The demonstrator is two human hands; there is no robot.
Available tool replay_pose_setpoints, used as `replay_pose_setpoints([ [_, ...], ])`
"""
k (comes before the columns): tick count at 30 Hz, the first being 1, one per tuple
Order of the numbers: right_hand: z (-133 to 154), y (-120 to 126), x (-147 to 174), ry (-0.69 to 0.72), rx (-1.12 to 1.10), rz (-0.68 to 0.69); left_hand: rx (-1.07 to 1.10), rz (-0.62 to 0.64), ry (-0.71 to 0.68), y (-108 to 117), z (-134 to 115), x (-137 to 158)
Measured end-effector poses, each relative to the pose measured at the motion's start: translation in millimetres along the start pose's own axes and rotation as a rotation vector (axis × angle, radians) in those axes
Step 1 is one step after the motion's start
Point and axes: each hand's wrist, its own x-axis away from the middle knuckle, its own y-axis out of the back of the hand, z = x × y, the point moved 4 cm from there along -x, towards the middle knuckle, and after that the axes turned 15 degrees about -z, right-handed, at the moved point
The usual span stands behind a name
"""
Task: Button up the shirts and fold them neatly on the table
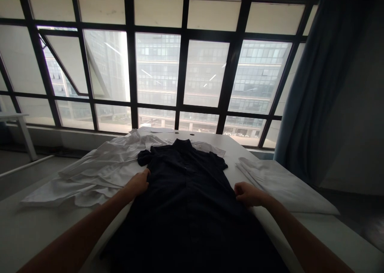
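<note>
A dark navy short-sleeved garment, a shirt or a dress, lies spread out with its collar at the far end and its front placket up the middle. My left hand is closed on its left side edge, just below the sleeve. On the opposite edge, a little nearer to me, the fingers of my right hand are pinched at the fabric. The lower part of the garment runs out of view towards me, and its hem is hidden in shadow.
Crumpled white cloth covers the left of the white table, partly beneath the dark garment. Folded white cloth lies at the right. Beyond stand framed windows, with a blue curtain on the right.
</note>
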Motion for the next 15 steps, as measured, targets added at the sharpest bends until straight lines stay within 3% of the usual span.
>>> replay_pose_setpoints([
  [3,2,2,-1,0.052,0.031,-0.077,-0.026,0.009,-0.021,3,-5,1],
  [6,7,2,3,0.050,0.030,-0.050,-0.045,0.071,-0.043,11,-8,3],
  [11,13,1,16,0.013,-0.005,0.170,-0.100,0.213,-0.067,28,-6,9],
  [13,12,-1,22,0.004,0.037,0.293,-0.096,0.327,-0.082,30,-4,14],
  [15,10,-1,28,-0.008,0.101,0.397,-0.082,0.358,-0.109,33,-2,16],
])
